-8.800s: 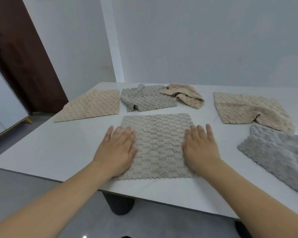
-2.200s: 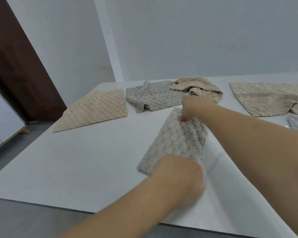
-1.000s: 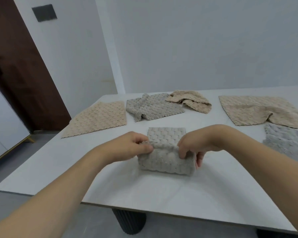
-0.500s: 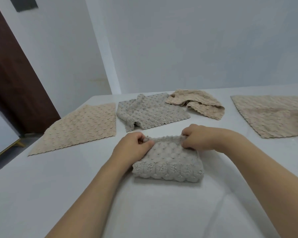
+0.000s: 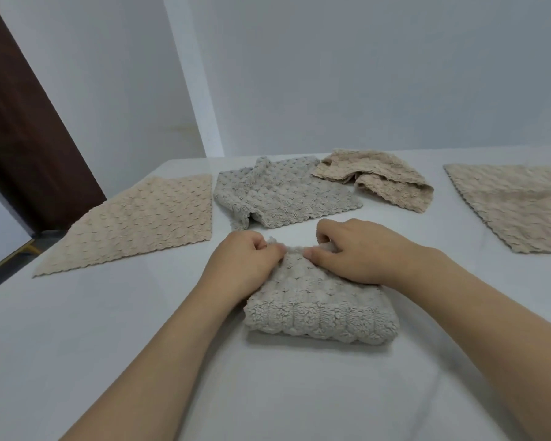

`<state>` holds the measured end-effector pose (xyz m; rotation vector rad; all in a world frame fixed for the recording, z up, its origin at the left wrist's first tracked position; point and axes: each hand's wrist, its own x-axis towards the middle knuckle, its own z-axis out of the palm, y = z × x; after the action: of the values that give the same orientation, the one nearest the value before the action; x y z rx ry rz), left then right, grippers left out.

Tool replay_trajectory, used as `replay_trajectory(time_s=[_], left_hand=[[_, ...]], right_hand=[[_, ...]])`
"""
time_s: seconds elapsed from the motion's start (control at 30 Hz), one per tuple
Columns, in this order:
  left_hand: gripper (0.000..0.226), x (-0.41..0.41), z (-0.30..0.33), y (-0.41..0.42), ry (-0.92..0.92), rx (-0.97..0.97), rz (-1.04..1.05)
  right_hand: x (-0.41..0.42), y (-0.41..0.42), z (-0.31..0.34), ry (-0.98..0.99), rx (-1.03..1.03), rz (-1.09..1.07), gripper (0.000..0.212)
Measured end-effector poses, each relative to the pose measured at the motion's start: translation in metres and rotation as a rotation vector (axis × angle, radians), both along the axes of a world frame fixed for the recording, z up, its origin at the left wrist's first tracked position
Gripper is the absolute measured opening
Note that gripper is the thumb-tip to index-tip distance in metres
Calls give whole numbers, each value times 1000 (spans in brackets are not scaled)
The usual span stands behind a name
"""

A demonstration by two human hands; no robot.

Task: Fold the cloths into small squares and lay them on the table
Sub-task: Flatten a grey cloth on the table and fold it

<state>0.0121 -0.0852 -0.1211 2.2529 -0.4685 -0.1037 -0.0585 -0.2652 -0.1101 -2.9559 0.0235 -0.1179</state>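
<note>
Here the folded grey cloth (image 5: 320, 308) lies on the white table (image 5: 77, 345) near its middle, a thick bundle with its rounded fold toward the person and its loose edges on the far side. The left hand (image 5: 240, 268) is curled into a loose fist at the cloth's far left corner, thumb and fingertips pinching the edge there. The right hand (image 5: 355, 249) lies over the cloth's far right part, its thumb pressed on the top layer beside the left thumb and its bent fingers hooked over the far edge (how much fabric they grip cannot be told). The two thumbs almost touch at the middle of that far edge. Beyond the folded cloth, just past the hands, lies a crumpled grey cloth (image 5: 280, 192), one corner bunched up. Farther right of that one and touching it is a rumpled beige cloth (image 5: 379, 179), doubled over on itself. Left of the folded cloth, well apart from it, a flat beige cloth (image 5: 134, 221) is spread out. Right of the folded cloth, also well apart, another beige cloth (image 5: 516, 205) lies spread and runs out of view.
</note>
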Motion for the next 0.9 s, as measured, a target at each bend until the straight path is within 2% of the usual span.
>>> replay_trajectory(time_s=[0.07, 0.13, 0.2, 0.27, 0.4, 0.57, 0.67, 0.8, 0.9], left_hand=[[34, -1, 1, 0, 49, -69, 8], [29, -3, 4, 2, 240, -231, 7], [37, -4, 9, 5, 409, -326, -10], [38, -4, 13, 7, 465, -345, -16], [33, -7, 12, 5, 480, -391, -29], [23, -8, 5, 2, 399, -367, -72], [15, -10, 8, 5, 445, -314, -116], [35, -8, 13, 9, 472, -273, -136], [42, -9, 18, 13, 465, -152, -174]], right_hand=[[1, 0, -1, 18, -22, -22, 49], [2, -1, -3, 6, -55, -12, 52], [4, -6, -6, -57, -47, -13, 51], [7, -11, -10, -158, -2, -45, 50], [12, -16, -18, -271, 41, -122, 51], [18, -21, -26, -227, 68, -184, 49], [19, -21, -26, -209, 62, -188, 50], [20, -21, -25, -184, 67, -227, 51], [19, -20, -23, -186, 66, -255, 50]])
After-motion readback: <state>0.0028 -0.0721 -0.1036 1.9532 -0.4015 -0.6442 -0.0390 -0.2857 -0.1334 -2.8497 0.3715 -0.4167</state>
